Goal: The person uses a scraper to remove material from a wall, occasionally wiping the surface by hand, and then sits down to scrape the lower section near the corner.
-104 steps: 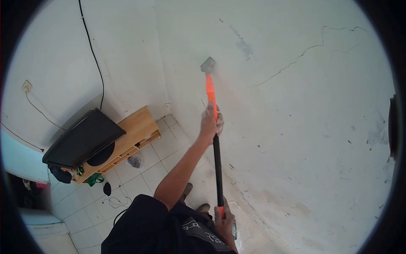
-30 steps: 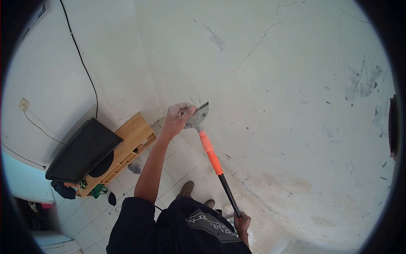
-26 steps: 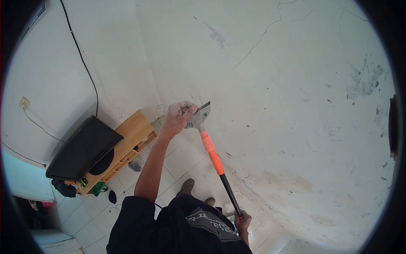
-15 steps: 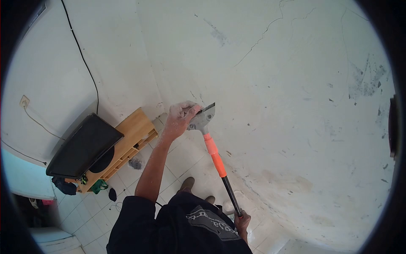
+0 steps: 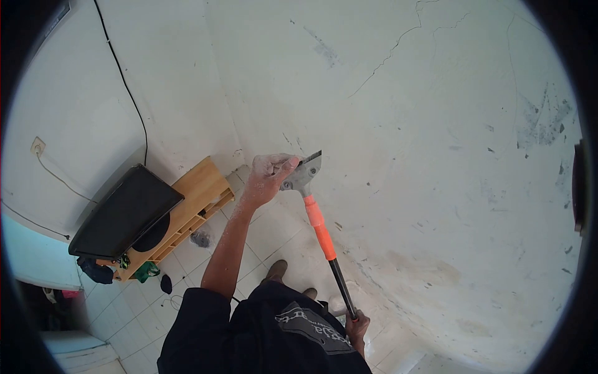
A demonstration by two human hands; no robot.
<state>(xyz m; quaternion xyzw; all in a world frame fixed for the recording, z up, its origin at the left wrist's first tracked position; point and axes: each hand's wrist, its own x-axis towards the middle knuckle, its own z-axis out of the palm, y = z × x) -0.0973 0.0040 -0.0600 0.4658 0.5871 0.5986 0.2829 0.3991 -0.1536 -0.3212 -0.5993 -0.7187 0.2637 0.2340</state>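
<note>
the pale wall [image 5: 430,193] fills most of the view, with grey scuffs, brownish stains and a thin, jagged crack [image 5: 387,57] running down from the top. the tiled floor [image 5: 283,234] lies below, by the foot of the wall. on it, to the left, is a wooden stand [image 5: 202,181] with open compartments, and a black tv [image 5: 124,215] is on the stand. the dark shirt [image 5: 202,330] of the wearer takes up the bottom of the view, a printed patch across its front.

the scraper [image 5: 305,181] is held in front of the body, tilted, head up and to the left. its long pole [image 5: 341,283] is black below an orange sleeve [image 5: 319,227]. the left hand [image 5: 269,174], dusty with white powder, is mostly closed, fingers curled, thumb and fingers pinching the dark blade [image 5: 311,157] near its left end. the right hand [image 5: 357,329] is closed around the low end of the pole.

a black cable [image 5: 126,84] runs down to behind the tv. two brown shoes [image 5: 276,270] stand on the tiles. a green bag [image 5: 146,270] is beside the stand's near end, with a small dark item [image 5: 166,284] close by. a socket [image 5: 38,146] with a plug in it is at far left.
</note>
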